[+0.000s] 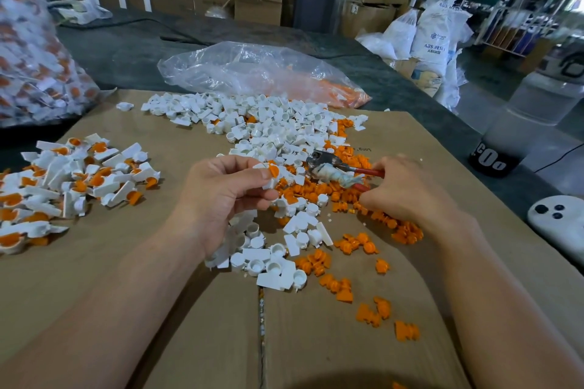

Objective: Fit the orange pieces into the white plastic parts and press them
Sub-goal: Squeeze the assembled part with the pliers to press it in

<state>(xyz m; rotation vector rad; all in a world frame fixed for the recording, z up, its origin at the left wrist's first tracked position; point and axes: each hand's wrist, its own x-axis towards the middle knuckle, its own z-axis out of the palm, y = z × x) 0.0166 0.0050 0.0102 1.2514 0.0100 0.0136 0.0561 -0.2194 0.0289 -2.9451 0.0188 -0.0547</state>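
Observation:
My left hand [221,189] pinches a white plastic part with an orange piece [272,171] seated in it, lifted just above the pile. My right hand [404,186] grips the red handles of a pair of pliers [335,172] whose metal jaws, wrapped in cloth, lie over the parts. A heap of loose white parts [271,126] spreads across the cardboard [126,262] ahead, with more white parts [271,259] near my left wrist. Loose orange pieces [347,243] scatter below and around my right hand.
A pile of assembled white-and-orange parts [63,186] lies at the left. A clear bag [259,73] holding orange pieces sits behind the heap, and a full bag of assembled parts [34,50] stands far left. A white device [559,218] rests at the right edge.

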